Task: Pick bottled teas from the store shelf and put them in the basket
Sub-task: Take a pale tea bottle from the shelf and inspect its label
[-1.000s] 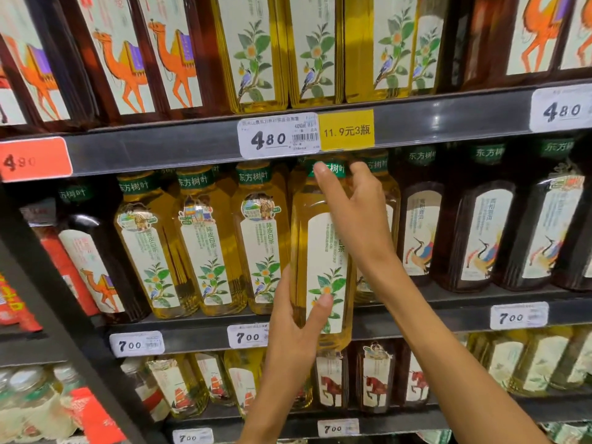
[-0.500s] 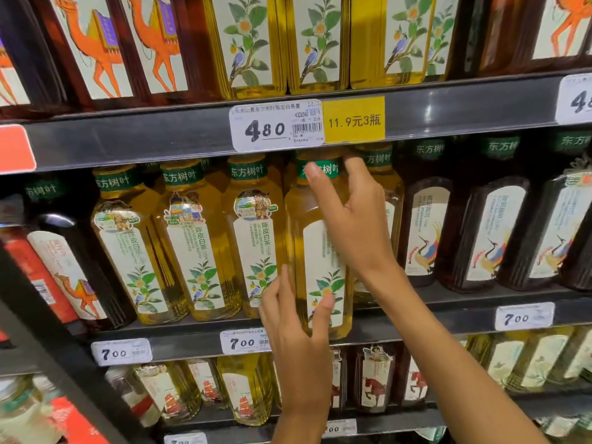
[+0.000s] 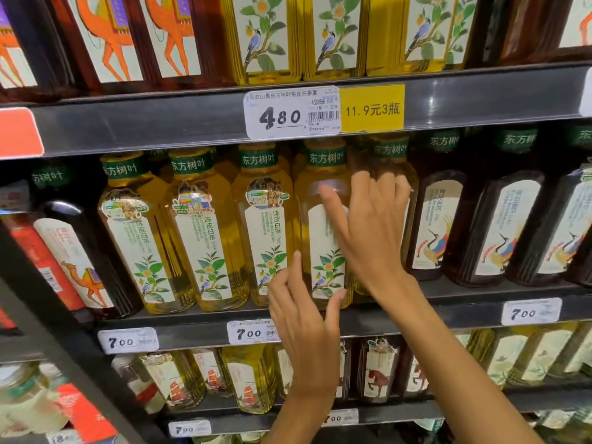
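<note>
Pale tea bottle (image 3: 323,238) upright at the middle shelf's (image 3: 448,310) front edge. Right hand (image 3: 368,229) spread around its shoulder, left hand (image 3: 304,318) open at its base; neither clamps. Full, likely heavy; smooth plastic, slippery. Best gripped at the labelled waist.

left hand (image 3: 304,318) raised, right hand (image 3: 368,225) splayed

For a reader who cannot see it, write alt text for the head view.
Two bare hands reach for a yellow bottled tea on the middle store shelf: right hand spread near its shoulder, left hand near its base. Dark bottled teas stand alongside.
</note>
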### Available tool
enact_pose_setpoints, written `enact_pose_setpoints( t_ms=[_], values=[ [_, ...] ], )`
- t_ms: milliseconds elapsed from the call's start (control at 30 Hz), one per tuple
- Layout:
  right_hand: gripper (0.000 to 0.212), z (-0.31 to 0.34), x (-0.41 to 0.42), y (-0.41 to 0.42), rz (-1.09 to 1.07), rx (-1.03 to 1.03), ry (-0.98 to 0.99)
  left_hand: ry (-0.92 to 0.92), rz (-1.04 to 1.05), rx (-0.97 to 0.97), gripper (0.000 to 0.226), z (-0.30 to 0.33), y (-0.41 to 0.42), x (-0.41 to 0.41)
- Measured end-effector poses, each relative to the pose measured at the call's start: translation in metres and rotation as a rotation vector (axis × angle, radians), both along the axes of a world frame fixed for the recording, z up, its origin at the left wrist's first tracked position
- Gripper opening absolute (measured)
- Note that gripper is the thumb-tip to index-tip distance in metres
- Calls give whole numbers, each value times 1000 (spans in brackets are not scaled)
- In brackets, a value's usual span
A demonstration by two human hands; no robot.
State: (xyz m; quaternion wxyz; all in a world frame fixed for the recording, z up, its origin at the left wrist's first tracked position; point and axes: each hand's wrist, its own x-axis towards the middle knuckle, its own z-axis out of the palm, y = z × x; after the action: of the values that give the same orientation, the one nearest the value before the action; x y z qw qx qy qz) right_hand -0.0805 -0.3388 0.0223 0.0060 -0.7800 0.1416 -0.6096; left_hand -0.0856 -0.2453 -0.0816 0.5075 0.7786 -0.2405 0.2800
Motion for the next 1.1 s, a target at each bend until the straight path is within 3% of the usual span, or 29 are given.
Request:
enact_pose_setpoints(
  t_ms=[200, 333, 467, 600, 667, 733, 800, 967, 1100],
  values=[
    [56, -24, -9, -19, -123, -133, 144, -92, 125, 93, 71, -4, -11, 2],
    [48, -22, -4, -16, -215, -143, 140, -101, 181, 140, 82, -2, -20, 5],
    [45, -19, -14, -19, 34, -47, 74, -44, 114, 142, 84, 0, -16, -1],
    [47, -4, -34, -35, 234, 255, -59, 24, 41, 101, 66, -3, -6, -8],
    [44, 6, -35, -39, 232, 355, 54, 0, 15, 98, 56, -1, -4, -12],
    [42, 11, -34, -38, 124, 319, 199, -30, -30, 110, 49, 1, -6, -15],
    [43, 15, -36, -38, 119, 321, 217, -14, -80, 124, 45, 2, -7, -18],
    [55, 19, -48, -47, 422, 592, 145, 121, -267, 139, 52, -4, -8, -20],
    [40, 15, -54, -45, 646, 753, 117, 200, -401, 154, 61, -2, -9, -25]
  ],
)
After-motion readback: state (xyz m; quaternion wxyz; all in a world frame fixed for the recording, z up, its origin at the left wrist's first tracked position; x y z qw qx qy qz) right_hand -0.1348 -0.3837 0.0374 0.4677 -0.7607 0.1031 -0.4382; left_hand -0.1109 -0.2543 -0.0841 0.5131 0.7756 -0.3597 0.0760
